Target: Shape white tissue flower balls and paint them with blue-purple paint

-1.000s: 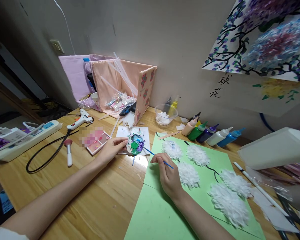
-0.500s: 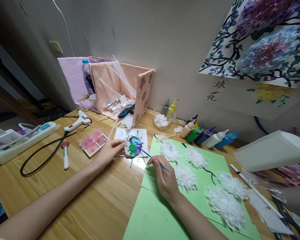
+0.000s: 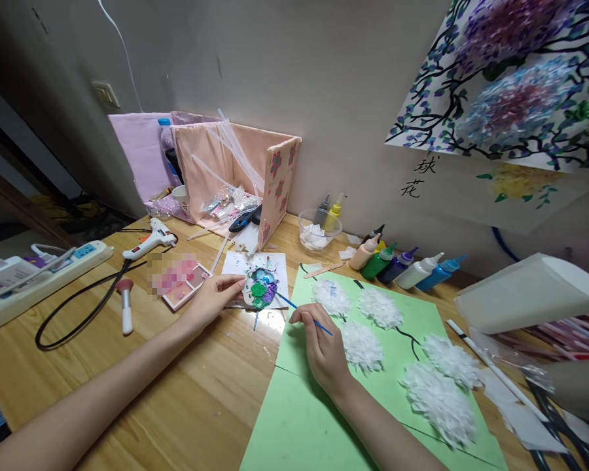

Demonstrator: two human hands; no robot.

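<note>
My right hand is closed round a thin blue paintbrush, its tip at the right side of a small paint palette. Green, purple and blue paint fill the palette, which lies on a stained white paper. At its left rim, my left hand pinches the edge between thumb and fingers. Below my right forearm spreads a green sheet with black painted stems. Several fluffy white paper flowers sit on it, and one flower has bluish marks in its centre.
Paint bottles line the back edge beside a clear bowl of paper scraps. A fabric box stands behind the palette. Leftward are a glue gun, a makeup brush and a power strip. A white container lies right.
The whole view has shifted slightly, so things appear a little further left. Both hands keep their grips, and the brush tip stays at the palette's right side.
</note>
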